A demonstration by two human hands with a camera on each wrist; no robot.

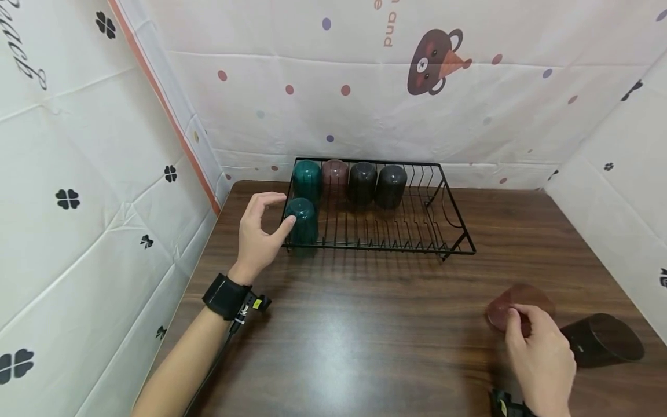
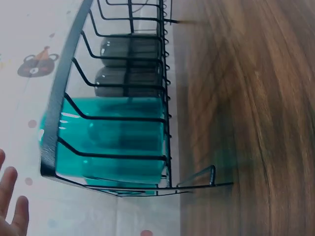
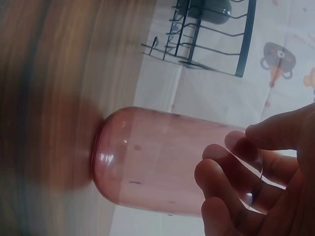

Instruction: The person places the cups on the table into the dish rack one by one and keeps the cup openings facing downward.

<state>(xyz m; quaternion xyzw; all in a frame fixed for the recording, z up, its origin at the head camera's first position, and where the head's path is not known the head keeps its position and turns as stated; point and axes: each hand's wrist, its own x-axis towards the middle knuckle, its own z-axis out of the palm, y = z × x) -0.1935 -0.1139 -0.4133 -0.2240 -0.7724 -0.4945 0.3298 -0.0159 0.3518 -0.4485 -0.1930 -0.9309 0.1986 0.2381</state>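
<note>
My left hand (image 1: 259, 237) is beside the front teal cup (image 1: 303, 225), which stands upside down at the left end of the black wire rack (image 1: 375, 249). Its thumb and fingers are spread around the cup's side; in the left wrist view the fingers (image 2: 8, 189) are apart from it. At the right, my right hand (image 1: 542, 356) pinches the rim of a clear pink cup (image 1: 521, 298). The right wrist view has this pink cup (image 3: 147, 162) rounded base down, at the tabletop; whether it touches is unclear.
Along the rack's back row stand another teal cup (image 1: 306, 179), a pink cup (image 1: 334, 174) and two dark grey cups (image 1: 362, 184), all upside down. A dark cup (image 1: 601, 341) is right of my right hand on the wooden table (image 1: 333, 324). Patterned sheets (image 1: 312, 116) surround the table.
</note>
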